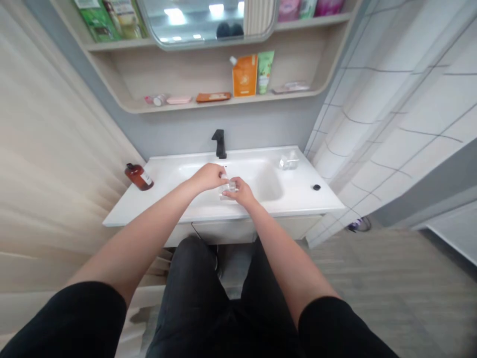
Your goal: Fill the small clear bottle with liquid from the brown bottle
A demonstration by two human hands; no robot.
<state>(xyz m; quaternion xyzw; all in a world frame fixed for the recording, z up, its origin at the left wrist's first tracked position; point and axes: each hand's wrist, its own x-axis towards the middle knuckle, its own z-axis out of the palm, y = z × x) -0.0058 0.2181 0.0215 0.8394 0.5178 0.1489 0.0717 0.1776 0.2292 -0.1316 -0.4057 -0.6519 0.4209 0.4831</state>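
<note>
Beige, round-cornered wall shelf [171, 74] is mounted above a glossy white rectangular basin tabletop [156, 194]. Left hand [209, 176] and right hand [242, 192] meet over the basin. Amber bottle [139, 177] with black top and white label stands at the tabletop's left end. Black angular faucet [220, 144] rises behind the hands. Small, clear container [231, 186]: right grip closed around it. Left grip: fingertips pinched on a small whitish piece [224, 176] at its top; attachment cannot be determined. Round black cap [316, 187] lies toward the tabletop's right end.
</note>
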